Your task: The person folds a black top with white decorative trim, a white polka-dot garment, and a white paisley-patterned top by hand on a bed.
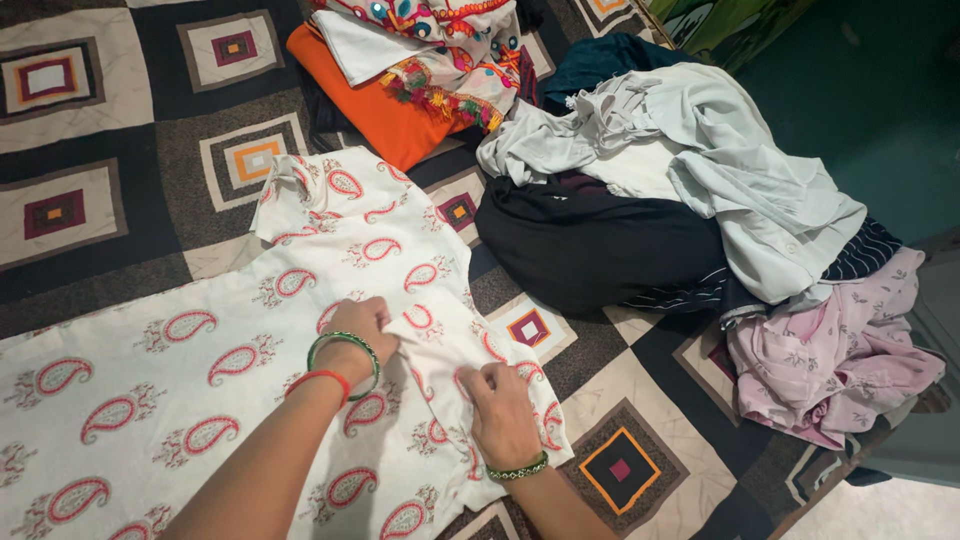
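— Both of your hands are on the white paisley garment (200,370), spread flat on the patchwork bedspread (90,190) right in front of you. Your left hand (362,322) pinches a fold of its cloth; your right hand (500,412) presses fingers-down near the sleeve edge.

— So which step am I at?

— Folding the sleeve inward, I'd judge. Next you'd need to draw that fold across and smooth it. Farther off lie the unfolded heap of clothes (700,210) and the folded orange stack (395,105).
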